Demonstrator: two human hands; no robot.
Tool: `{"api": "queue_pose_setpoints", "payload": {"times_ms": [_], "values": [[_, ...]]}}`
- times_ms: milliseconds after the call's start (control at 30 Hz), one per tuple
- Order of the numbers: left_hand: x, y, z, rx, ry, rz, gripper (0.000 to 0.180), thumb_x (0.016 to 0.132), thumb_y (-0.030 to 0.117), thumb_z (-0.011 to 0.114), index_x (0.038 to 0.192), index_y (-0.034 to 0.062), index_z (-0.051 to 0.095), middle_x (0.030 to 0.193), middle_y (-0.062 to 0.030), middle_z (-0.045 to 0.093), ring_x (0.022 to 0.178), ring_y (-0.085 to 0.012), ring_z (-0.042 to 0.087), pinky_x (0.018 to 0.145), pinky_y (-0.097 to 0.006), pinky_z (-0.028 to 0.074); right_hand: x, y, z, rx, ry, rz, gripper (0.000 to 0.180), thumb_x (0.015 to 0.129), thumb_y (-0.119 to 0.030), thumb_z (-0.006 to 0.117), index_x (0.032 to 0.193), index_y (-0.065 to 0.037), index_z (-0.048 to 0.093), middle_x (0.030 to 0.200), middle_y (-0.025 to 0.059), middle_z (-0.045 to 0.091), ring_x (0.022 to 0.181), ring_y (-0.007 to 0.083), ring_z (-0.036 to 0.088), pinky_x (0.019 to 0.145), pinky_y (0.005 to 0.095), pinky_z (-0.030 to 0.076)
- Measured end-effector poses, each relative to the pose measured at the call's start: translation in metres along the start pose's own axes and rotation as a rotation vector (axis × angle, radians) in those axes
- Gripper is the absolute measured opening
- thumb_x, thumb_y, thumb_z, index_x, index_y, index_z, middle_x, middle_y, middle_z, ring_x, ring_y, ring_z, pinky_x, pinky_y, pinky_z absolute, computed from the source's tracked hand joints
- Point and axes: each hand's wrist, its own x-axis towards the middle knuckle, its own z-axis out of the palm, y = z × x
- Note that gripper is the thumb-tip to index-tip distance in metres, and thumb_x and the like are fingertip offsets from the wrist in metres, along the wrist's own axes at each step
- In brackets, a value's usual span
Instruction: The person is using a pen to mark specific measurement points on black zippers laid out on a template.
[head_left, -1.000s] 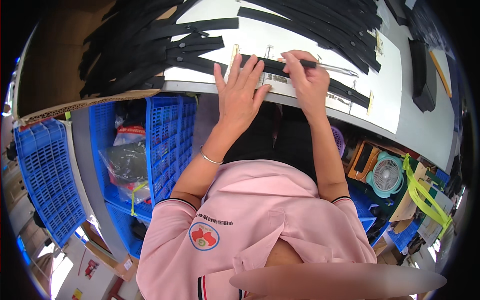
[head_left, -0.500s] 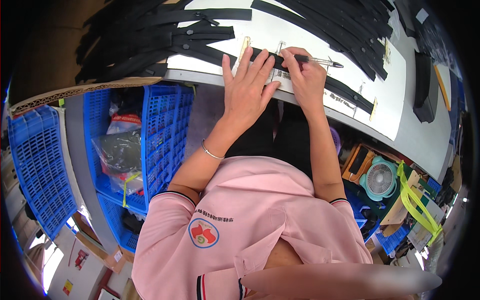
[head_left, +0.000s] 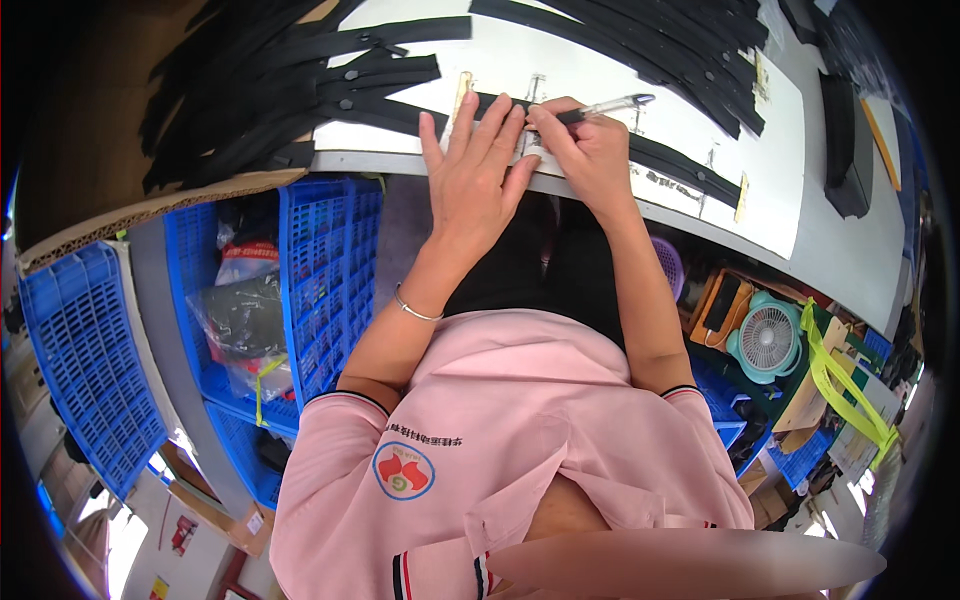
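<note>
My left hand (head_left: 478, 172) lies flat with fingers spread on a long black strap (head_left: 680, 165) that runs along the front edge of the white table (head_left: 700, 90). A pale ruler-like strip (head_left: 460, 96) sticks out from under its fingers. My right hand (head_left: 585, 150) grips a silver pen (head_left: 608, 106) with its tip down on the strap, right beside my left fingertips. A thin bracelet (head_left: 412, 308) circles my left wrist.
Piles of black straps cover the table's left (head_left: 280, 90) and back right (head_left: 660, 40). Blue plastic crates (head_left: 320, 270) stand under the table at left, one holding bagged items. At lower right are a small teal fan (head_left: 768, 340), yellow-green tape (head_left: 840, 385) and a cardboard edge (head_left: 150, 210).
Both hands stay on the strap; my right hand has tilted the pen and shifted slightly along the strap. The view has moved a little closer.
</note>
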Motion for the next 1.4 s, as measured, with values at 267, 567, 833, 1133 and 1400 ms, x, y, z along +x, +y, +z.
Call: {"api": "queue_pose_setpoints", "payload": {"times_ms": [267,567,833,1133,1400], "values": [[-0.003,-0.003,0.000,0.047,-0.027,-0.019,0.048,0.091,0.027,0.075,0.134,0.0081,0.066,0.144,-0.0059,0.061,0.143,-0.0325,0.045,0.122,-0.061,0.011,-0.022,-0.009,-0.041,0.168,0.200,0.062,0.017,0.096,-0.013,0.070,0.091,0.002,0.076,0.075,0.0035,0.074,0.060,0.0057,0.061,0.057,0.0235,0.047],[-0.003,-0.001,0.001,0.052,-0.063,-0.037,0.051,0.095,0.027,0.072,0.144,0.0146,0.062,0.150,-0.0038,0.058,0.148,-0.0303,0.042,0.123,-0.059,0.010,-0.027,0.036,-0.073,-0.013,0.340,0.058,0.021,0.096,-0.010,0.069,0.084,0.006,0.073,0.079,0.0010,0.074,0.058,0.0034,0.055,0.053,0.0223,0.040],[-0.001,0.001,0.000,0.053,-0.064,-0.017,0.048,0.094,0.028,0.072,0.136,0.0063,0.065,0.146,-0.0092,0.059,0.147,-0.0336,0.041,0.123,-0.061,0.008,-0.025,0.031,-0.072,-0.135,0.335,0.020,0.019,0.095,-0.010,0.071,0.084,0.005,0.072,0.074,0.0030,0.072,0.056,0.0061,0.056,0.053,0.0244,0.042],[0.030,0.058,0.037,-0.315,0.025,0.096,0.031,0.087,0.013,0.076,0.117,0.0065,0.074,0.122,-0.0096,0.068,0.116,-0.0293,0.060,0.107,-0.046,0.039,-0.024,0.031,-0.070,-0.162,0.352,-0.002,0.019,0.094,-0.013,0.072,0.085,0.004,0.072,0.068,0.0054,0.069,0.053,0.0096,0.057,0.053,0.0261,0.045],[0.041,0.059,0.053,-0.313,0.132,0.119,0.011,0.077,0.007,0.080,0.087,0.0078,0.075,0.097,-0.0004,0.069,0.095,-0.0224,0.061,0.089,-0.040,0.042,-0.029,0.033,-0.074,0.025,0.335,0.053,0.020,0.092,-0.010,0.072,0.081,0.006,0.071,0.069,0.0050,0.071,0.056,0.0071,0.059,0.051,0.0258,0.044]]}}
